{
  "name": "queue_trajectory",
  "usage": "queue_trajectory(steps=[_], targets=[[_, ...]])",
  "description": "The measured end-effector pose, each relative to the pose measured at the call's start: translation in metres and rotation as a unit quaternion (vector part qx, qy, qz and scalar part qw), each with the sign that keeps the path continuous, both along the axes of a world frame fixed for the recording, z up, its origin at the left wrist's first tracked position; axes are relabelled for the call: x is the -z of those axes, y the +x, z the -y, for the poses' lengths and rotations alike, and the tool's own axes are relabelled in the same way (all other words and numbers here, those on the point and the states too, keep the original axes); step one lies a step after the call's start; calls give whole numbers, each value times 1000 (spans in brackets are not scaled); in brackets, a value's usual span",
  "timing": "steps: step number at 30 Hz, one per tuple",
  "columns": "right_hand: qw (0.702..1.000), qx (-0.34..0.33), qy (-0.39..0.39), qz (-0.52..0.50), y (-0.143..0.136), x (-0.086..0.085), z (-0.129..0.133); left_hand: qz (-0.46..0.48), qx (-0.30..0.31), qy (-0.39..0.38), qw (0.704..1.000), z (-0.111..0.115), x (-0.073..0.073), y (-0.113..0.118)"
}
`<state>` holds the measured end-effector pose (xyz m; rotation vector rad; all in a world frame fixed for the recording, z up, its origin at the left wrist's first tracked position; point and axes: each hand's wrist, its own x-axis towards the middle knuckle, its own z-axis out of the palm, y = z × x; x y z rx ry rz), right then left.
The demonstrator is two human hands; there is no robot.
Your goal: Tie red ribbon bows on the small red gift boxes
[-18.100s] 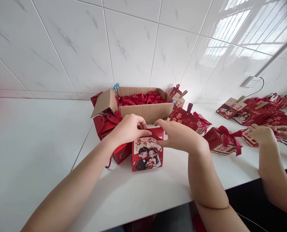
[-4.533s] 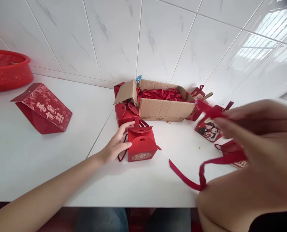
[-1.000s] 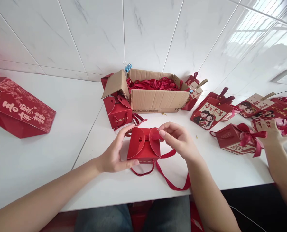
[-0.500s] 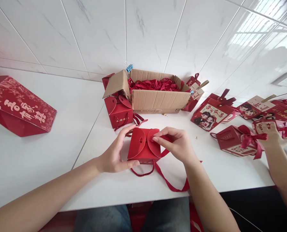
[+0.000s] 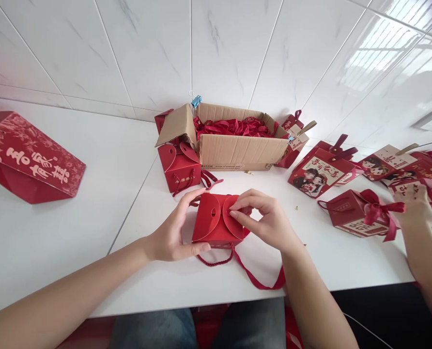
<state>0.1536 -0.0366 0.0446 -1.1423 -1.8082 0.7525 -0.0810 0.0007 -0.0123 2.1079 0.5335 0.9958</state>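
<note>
A small red gift box (image 5: 216,225) stands near the table's front edge, its two rounded top flaps folded inward. The left flap shows an oval hole; fingertips cover part of the right one. My left hand (image 5: 176,232) grips the box's left side, thumb along the front and fingers behind. At the right flap, my right hand (image 5: 261,215) pinches what looks like the end of a red ribbon, mostly hidden by the fingers. More red ribbon (image 5: 255,281) trails over the table right of the box. A twisted red cord handle (image 5: 216,264) hangs at the box's front.
Behind stands an open cardboard box (image 5: 243,152) full of red ribbons, with a similar red box (image 5: 179,167) beside it. A larger red box (image 5: 38,160) lies left. Decorated boxes (image 5: 314,172) stand right, where another person's hand (image 5: 417,206) reaches among them.
My right fingers stay at the right flap, having shifted only slightly. My left hand keeps its hold. The other person's hand at the right has spread its fingers and moved slightly.
</note>
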Motion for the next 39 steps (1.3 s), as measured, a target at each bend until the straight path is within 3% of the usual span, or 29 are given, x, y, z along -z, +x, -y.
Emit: queue_trajectory(steps=[6, 15, 27, 39], targets=[[998, -31, 23, 52, 2, -1, 2, 0, 3, 2, 1000, -1, 0, 0], [996, 8, 80, 47, -7, 5, 0, 3, -2, 2, 1000, 1, -1, 1], [985, 34, 157, 56, -19, 10, -3, 7, 3, 13, 1000, -4, 8, -1], [984, 1, 122, 133, -16, 6, 3, -1, 3, 4, 1000, -3, 7, -2]])
